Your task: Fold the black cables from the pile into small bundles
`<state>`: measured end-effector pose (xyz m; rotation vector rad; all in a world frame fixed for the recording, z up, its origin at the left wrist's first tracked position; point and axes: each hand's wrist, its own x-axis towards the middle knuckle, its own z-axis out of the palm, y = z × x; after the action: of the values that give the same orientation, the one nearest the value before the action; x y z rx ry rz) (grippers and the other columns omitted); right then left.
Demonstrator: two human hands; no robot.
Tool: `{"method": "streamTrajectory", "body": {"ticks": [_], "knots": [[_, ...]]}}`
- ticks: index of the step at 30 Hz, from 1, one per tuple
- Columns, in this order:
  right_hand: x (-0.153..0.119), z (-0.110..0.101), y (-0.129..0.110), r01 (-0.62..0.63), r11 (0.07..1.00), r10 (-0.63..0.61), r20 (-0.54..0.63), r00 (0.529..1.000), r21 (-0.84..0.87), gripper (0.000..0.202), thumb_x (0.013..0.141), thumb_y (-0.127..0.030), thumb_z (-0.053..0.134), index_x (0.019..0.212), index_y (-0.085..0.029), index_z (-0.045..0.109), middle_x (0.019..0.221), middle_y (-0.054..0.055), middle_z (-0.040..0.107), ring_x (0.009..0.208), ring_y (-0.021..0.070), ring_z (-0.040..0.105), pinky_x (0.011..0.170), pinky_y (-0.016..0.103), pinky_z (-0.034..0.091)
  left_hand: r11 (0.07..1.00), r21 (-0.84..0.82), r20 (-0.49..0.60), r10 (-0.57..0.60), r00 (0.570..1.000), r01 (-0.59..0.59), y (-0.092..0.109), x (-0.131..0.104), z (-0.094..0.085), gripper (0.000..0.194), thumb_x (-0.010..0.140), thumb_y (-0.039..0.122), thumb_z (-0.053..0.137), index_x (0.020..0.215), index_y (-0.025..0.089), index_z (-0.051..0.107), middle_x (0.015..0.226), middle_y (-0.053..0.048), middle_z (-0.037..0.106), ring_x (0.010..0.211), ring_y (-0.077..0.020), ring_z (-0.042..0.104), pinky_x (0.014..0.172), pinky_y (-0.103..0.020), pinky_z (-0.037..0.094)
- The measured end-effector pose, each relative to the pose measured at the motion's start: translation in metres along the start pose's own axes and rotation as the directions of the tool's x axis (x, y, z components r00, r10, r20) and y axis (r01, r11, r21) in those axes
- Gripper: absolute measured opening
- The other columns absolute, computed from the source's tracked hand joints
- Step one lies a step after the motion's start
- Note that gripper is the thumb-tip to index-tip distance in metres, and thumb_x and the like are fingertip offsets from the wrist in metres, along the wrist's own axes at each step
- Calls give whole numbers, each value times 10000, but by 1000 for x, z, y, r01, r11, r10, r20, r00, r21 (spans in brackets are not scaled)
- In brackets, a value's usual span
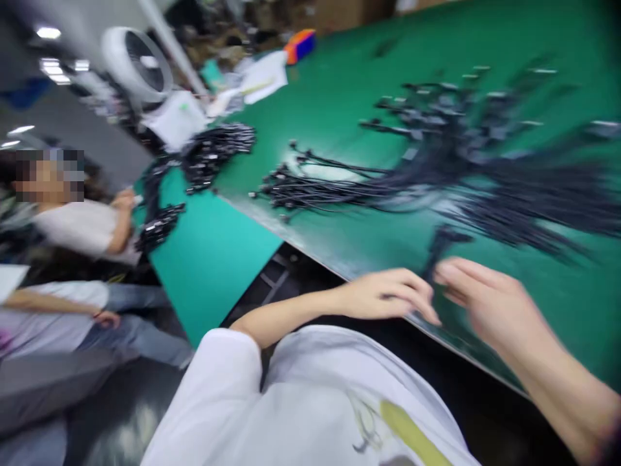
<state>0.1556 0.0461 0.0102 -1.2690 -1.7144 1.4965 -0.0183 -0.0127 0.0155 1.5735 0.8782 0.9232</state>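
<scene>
Near the front edge of the green table, my left hand [392, 295] has its fingers bent loosely and apart, close beside a dark blurred piece [442, 244]. My right hand [478, 291] has its fingertips pinched on the lower end of that dark piece. Whether the left fingertips touch it is too blurred to tell. Beyond both hands lies a large spread of black cables [436, 155] with small connectors at their ends, several of them reaching left in a bundle [320, 191].
The green table [349, 84] carries more black cable bundles [213, 155] at the left, papers [264, 77] and an orange and blue box [299, 46]. A white fan [138, 65] stands behind. A person in a light shirt [82, 226] is at the left, with another person nearer.
</scene>
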Motion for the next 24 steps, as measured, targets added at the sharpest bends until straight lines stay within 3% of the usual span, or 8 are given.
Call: {"method": "streamTrajectory", "body": {"ticks": [4, 7, 10, 12, 14, 18, 21, 24], "knots": [[2, -5, 9, -39, 976, 16, 109, 994, 215, 425, 772, -580, 618, 648, -187, 514, 568, -32, 351, 511, 93, 297, 502, 276, 214, 970, -229, -298, -151, 942, 84, -18, -4, 10, 256, 867, 431, 667, 954, 192, 639, 846, -26, 569, 813, -152, 559, 862, -312, 477], [6, -6, 11, 30, 982, -61, 158, 986, 187, 437, 828, -581, 547, 652, -185, 485, 593, -28, 401, 525, 94, 305, 524, 258, 229, 926, -323, -224, -277, 934, 197, -19, 2, 13, 539, 842, 529, 677, 1237, 195, 525, 681, 49, 501, 593, -95, 460, 631, -234, 420], [1, -3, 10, 218, 974, -204, 186, 961, -57, 428, 937, -514, 411, 686, -179, 500, 721, 25, 567, 625, 130, 450, 612, 267, 325, 932, -247, -171, -311, 935, 265, -13, 8, 14, 604, 877, 604, 585, 1268, 145, 548, 610, 60, 435, 535, -84, 381, 548, -231, 346], [-2, 0, 11, 338, 870, -302, 154, 941, -359, 408, 981, -424, 324, 755, -175, 555, 789, 65, 625, 703, 168, 521, 655, 286, 337, 935, -226, -211, -319, 924, 271, -13, 11, 14, 623, 846, 649, 596, 1202, 138, 591, 640, 46, 444, 575, -86, 387, 563, -236, 345], [-4, 6, 12, 380, 678, -386, 135, 912, -630, 394, 988, -362, 300, 848, -158, 607, 813, 100, 639, 738, 197, 547, 661, 308, 324, 931, -241, -254, -334, 908, 275, -17, 13, 15, 633, 777, 694, 646, 1081, 140, 618, 674, 35, 470, 618, -90, 414, 591, -240, 359], [-9, 16, 15, 374, 385, -475, 166, 864, -844, 362, 993, -324, 349, 944, -115, 641, 811, 124, 631, 737, 219, 541, 650, 340, 290, 919, -239, -371, -383, 846, 312, -28, 16, 20, 639, 785, 782, 539, 704, 148, 543, 569, 42, 399, 544, -78, 350, 527, -255, 287], [-12, 18, 14, 323, 318, -491, 136, 860, -891, 351, 1010, -244, 338, 879, -128, 642, 760, 111, 605, 723, 219, 515, 643, 355, 263, 927, -277, -416, -352, 839, 251, -33, 22, 22, 625, 881, 731, 451, 766, 136, 601, 532, 53, 338, 509, -79, 297, 512, -269, 230], [-12, 15, 14, 255, 329, -473, 75, 878, -909, 347, 1005, -210, 355, 836, -131, 648, 729, 106, 587, 735, 228, 505, 653, 364, 267, 898, -419, -399, -318, 860, 137, -31, 31, 22, 590, 916, 682, 451, 929, 130, 658, 501, 76, 257, 468, -76, 208, 500, -274, 178]]}}
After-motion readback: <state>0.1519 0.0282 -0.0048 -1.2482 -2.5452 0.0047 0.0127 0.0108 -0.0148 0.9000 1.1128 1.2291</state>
